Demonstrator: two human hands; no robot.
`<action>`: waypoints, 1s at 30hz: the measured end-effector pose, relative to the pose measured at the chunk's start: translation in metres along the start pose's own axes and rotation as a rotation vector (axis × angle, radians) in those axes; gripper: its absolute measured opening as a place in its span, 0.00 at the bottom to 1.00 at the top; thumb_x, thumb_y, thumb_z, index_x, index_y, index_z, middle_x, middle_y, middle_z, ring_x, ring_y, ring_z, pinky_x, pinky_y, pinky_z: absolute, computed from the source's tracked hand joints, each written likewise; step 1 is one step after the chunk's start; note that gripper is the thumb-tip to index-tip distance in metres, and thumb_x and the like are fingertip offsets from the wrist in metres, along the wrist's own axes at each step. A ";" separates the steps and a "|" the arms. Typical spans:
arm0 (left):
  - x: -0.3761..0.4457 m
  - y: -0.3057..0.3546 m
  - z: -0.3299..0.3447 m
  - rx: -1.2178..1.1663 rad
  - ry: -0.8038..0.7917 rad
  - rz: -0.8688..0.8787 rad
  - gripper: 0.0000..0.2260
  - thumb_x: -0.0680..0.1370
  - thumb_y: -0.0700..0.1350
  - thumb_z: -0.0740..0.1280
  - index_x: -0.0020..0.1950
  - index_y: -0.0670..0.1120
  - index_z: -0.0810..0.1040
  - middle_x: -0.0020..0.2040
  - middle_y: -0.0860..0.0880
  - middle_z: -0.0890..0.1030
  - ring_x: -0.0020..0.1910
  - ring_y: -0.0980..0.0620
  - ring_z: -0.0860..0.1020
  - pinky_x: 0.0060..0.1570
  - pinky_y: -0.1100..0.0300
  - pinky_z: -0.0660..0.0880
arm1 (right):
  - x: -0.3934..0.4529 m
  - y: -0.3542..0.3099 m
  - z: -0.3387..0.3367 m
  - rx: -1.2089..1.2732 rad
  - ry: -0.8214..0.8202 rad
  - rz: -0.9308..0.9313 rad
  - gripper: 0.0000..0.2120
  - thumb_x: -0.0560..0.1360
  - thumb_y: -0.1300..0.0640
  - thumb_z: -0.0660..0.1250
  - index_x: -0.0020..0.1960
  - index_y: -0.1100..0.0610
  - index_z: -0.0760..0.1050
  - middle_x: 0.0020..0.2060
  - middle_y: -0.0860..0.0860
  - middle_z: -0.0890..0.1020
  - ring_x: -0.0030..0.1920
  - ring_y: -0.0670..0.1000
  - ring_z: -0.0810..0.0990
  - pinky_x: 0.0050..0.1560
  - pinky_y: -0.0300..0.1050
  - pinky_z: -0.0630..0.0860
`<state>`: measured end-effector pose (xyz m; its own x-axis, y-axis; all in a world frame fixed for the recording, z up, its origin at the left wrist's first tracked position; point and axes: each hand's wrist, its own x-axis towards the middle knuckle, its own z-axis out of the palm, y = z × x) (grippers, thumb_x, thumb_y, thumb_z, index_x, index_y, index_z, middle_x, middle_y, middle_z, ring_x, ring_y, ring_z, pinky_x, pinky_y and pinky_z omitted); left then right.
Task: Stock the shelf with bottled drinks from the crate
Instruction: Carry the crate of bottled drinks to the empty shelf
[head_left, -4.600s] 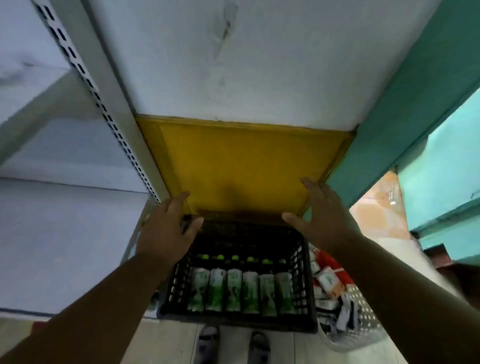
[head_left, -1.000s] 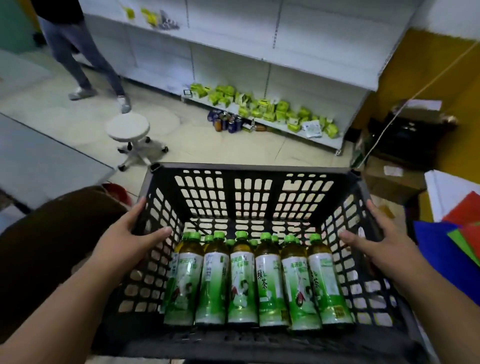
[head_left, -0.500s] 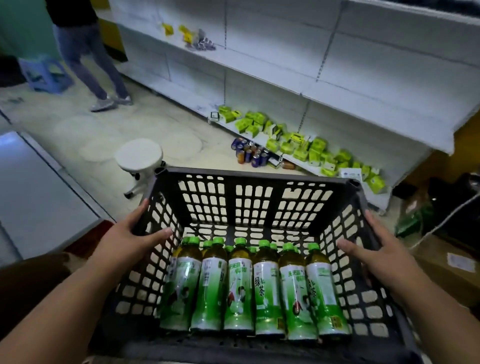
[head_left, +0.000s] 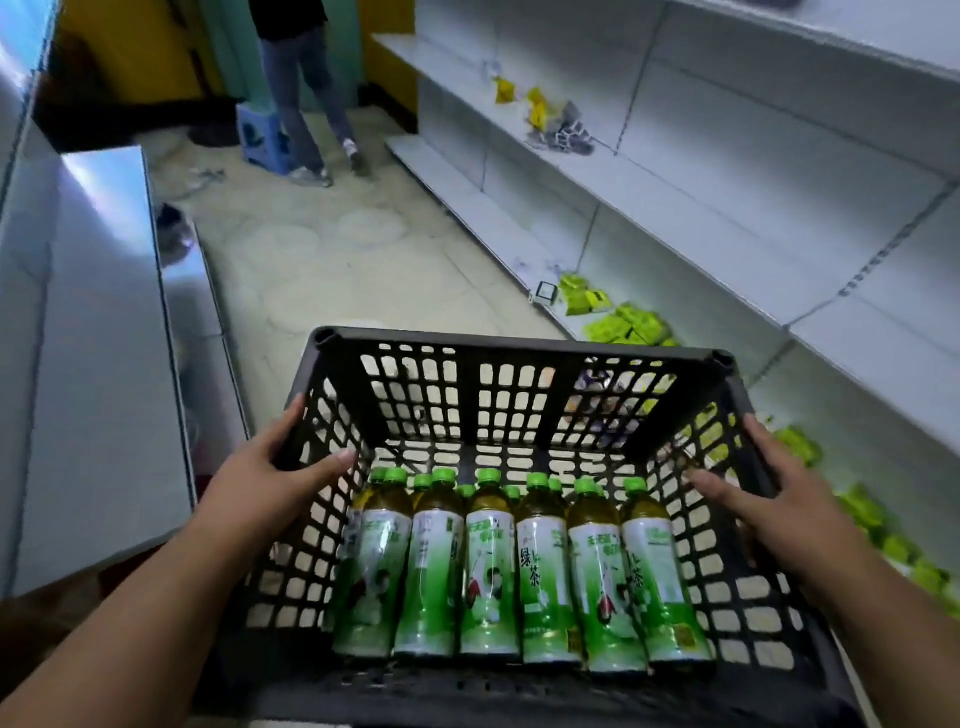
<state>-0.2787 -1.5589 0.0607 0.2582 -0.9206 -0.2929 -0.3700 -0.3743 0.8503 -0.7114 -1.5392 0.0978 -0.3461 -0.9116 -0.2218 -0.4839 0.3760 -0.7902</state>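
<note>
A black lattice crate (head_left: 519, 353) is held up in front of me, tilted toward me. Several green-capped tea bottles (head_left: 488, 571) with green and white labels lie in rows against its near wall. My left hand (head_left: 275, 467) grips the crate's left rim, thumb inside the wall. On the right rim sits my right hand (head_left: 763, 499), thumb inside too. White metal shelves (head_left: 727, 171) run along the right side of the aisle, mostly bare.
Yellow-green packets (head_left: 623, 325) lie on the bottom shelf, yellow packets (head_left: 535, 109) on a higher one. A person (head_left: 301, 88) stands at the far end by a blue step stool (head_left: 260, 135). A grey counter (head_left: 93, 338) lines the left side. Tiled floor runs between.
I have lifted the crate off the floor under a yellow panel and turned with it. Over the last second the view swung left along the aisle; the round white stool has left view.
</note>
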 end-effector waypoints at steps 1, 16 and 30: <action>0.027 0.011 0.006 0.006 0.006 -0.001 0.43 0.57 0.71 0.75 0.69 0.79 0.59 0.65 0.45 0.80 0.57 0.37 0.81 0.56 0.36 0.78 | 0.031 -0.007 0.007 -0.001 -0.012 -0.004 0.49 0.59 0.38 0.77 0.76 0.33 0.58 0.70 0.53 0.75 0.54 0.55 0.79 0.42 0.49 0.79; 0.394 0.171 0.079 -0.031 0.141 -0.016 0.39 0.65 0.65 0.74 0.72 0.75 0.60 0.72 0.48 0.74 0.57 0.43 0.80 0.54 0.44 0.80 | 0.473 -0.160 0.063 0.007 -0.140 -0.117 0.47 0.62 0.38 0.76 0.76 0.32 0.57 0.58 0.48 0.76 0.34 0.52 0.80 0.34 0.48 0.80; 0.708 0.260 0.068 -0.138 0.406 -0.123 0.36 0.68 0.62 0.74 0.72 0.75 0.61 0.73 0.52 0.73 0.54 0.49 0.81 0.44 0.54 0.80 | 0.847 -0.373 0.206 -0.019 -0.391 -0.229 0.44 0.68 0.48 0.78 0.76 0.33 0.58 0.50 0.55 0.81 0.22 0.46 0.77 0.25 0.45 0.75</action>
<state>-0.2533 -2.3154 0.0446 0.6327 -0.7416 -0.2231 -0.1992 -0.4342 0.8785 -0.6582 -2.4859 0.0867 0.0995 -0.9646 -0.2442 -0.5287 0.1567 -0.8342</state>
